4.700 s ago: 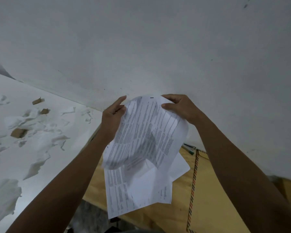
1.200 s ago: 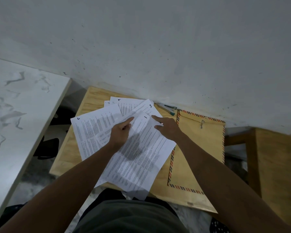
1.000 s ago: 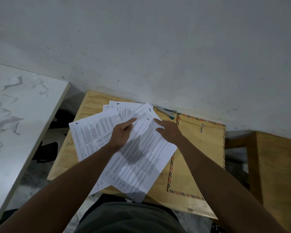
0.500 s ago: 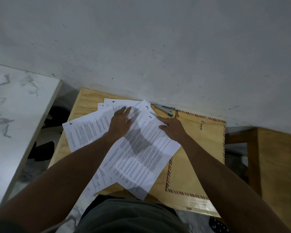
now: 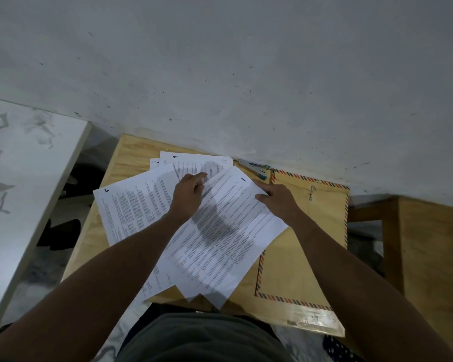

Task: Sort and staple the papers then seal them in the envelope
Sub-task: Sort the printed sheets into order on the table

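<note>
While the printed white paper sheets (image 5: 141, 205) lie fanned across the small light wooden table (image 5: 127, 158), the sorting step looks to be in hand and nothing is stapled yet. The left hand (image 5: 187, 197) rests on the middle of the fan with its fingers curled, thumb and forefinger closing on the edge of an underlying sheet; whether it truly pinches that edge I cannot tell. The right hand (image 5: 279, 201) lies flat with fingers spread, pressing the right edge of the top sheet marked 1 (image 5: 228, 231), gripping nothing.

The sheet marked 1 runs its long axis from the far right toward the person's lap, overhanging the near table edge. The remaining sheets, among them the one marked 4 (image 5: 194, 162), lie to the left and beyond it, so the left hand is nearer them and likely draws the next page.

The brown paper envelope with striped airmail border (image 5: 311, 257) lies flat just right of the papers, partly under them. The grey and teal stapler (image 5: 254, 167) sits against the wall, beyond the right hand.
</note>
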